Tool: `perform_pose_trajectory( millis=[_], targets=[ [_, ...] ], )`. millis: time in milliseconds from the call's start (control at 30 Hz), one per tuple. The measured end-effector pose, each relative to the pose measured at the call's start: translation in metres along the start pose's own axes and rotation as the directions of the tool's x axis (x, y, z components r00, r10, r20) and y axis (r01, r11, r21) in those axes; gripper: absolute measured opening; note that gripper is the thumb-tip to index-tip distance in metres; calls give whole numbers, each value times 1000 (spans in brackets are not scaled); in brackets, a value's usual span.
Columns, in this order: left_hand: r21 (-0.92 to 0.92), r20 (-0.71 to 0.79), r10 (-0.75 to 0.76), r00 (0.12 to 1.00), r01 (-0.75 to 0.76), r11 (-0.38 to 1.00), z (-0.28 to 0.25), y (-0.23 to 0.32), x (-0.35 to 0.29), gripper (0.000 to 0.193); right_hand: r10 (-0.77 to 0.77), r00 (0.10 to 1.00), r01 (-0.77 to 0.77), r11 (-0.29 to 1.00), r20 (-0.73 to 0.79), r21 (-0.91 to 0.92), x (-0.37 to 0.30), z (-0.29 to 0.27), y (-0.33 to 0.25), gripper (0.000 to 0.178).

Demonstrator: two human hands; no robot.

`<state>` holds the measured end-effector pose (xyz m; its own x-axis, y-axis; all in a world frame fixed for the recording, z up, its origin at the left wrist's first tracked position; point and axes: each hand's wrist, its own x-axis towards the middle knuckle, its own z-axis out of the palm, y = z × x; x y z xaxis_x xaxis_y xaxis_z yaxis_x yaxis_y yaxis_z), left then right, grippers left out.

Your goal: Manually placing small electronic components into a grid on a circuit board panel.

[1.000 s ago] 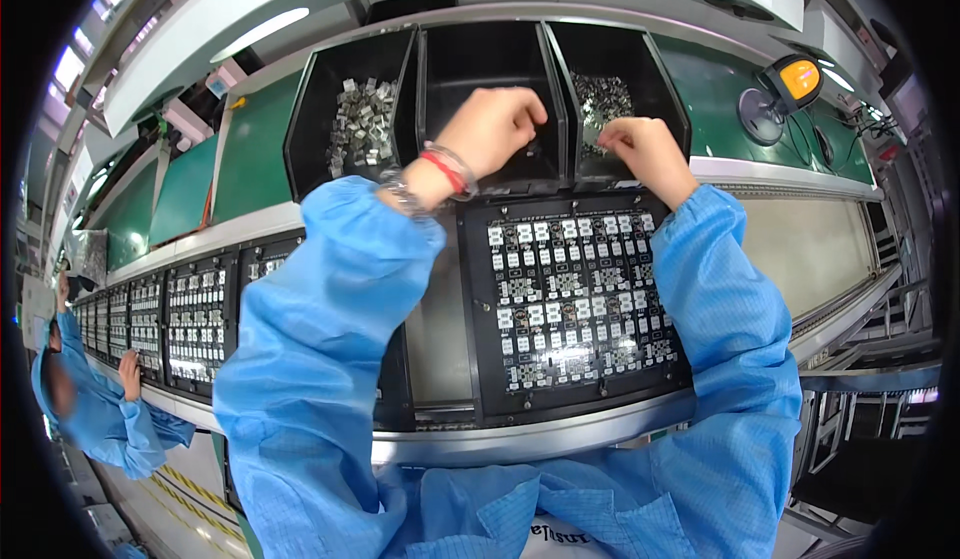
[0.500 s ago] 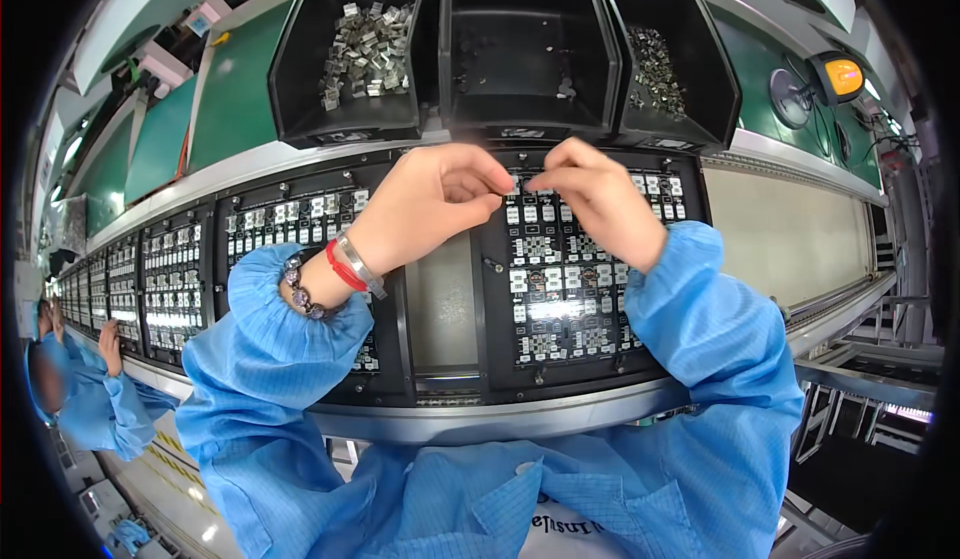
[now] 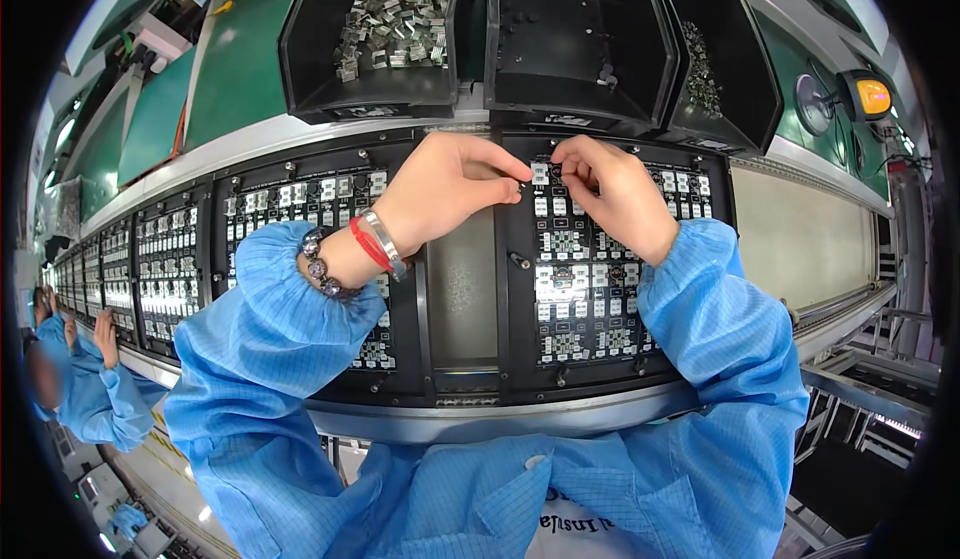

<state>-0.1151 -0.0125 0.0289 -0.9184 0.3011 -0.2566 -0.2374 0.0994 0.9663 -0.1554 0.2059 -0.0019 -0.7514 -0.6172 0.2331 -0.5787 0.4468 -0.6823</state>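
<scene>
My left hand (image 3: pixel 445 181) reaches over the near side of the far edge of a black tray (image 3: pixel 518 344). Its thumb and index finger are pinched together on a tiny dark piece too small to name. Close by on the right, my right hand (image 3: pixel 618 197) hovers above the same tray with its fingers curled inward; what they hold, if anything, is hidden. Under the hands lies a circuit board (image 3: pixel 590 284) set in the tray, covered with rows of white and silver parts. My hands hide part of its upper rows.
Three black bins stand beyond the trays: one with silver metal parts (image 3: pixel 400 24), one with a few small dark pieces (image 3: pixel 605 74), one with small metal parts (image 3: pixel 702 69). Another loaded tray (image 3: pixel 300 199) sits left. A co-worker's hand (image 3: pixel 105 337) is at far left.
The view has shifted, so the bins and trays sit farther right. My right fingertips have drawn back from the board's top-left parts and curled in. My left fingertips have pinched closer together.
</scene>
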Motion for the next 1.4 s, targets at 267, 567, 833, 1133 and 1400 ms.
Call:
perform_pose_trajectory(
  millis=[267, 567, 833, 1133, 1400],
  targets=[
    [107, 8, 7, 1000, -8, 994, 4, 3, 11, 20, 14, 999, -15, 1000, 44, 21, -1, -4, 1, 27],
    [147, 6, 42, 999, -43, 988, 7, -1, 16, 20, 36, 999, -35, 999, -6, 27, -3, 0, 4, 27],
    [150, -21, 3, 1000, 0, 989, 11, 4, 17, 21, 58, 998, -57, 992, 1, 114, -2, 0, 9, 28],
    [151, -21, 71, 997, -67, 986, 12, -5, 20, 17, -9, 1000, 8, 999, -30, -37, -5, 2, 3, 26],
    [437, 32, 319, 947, -301, 848, 27, 0, 24, 28, -68, 964, 70, 998, -259, -1, -5, -71, -6, 24]
  ],
)
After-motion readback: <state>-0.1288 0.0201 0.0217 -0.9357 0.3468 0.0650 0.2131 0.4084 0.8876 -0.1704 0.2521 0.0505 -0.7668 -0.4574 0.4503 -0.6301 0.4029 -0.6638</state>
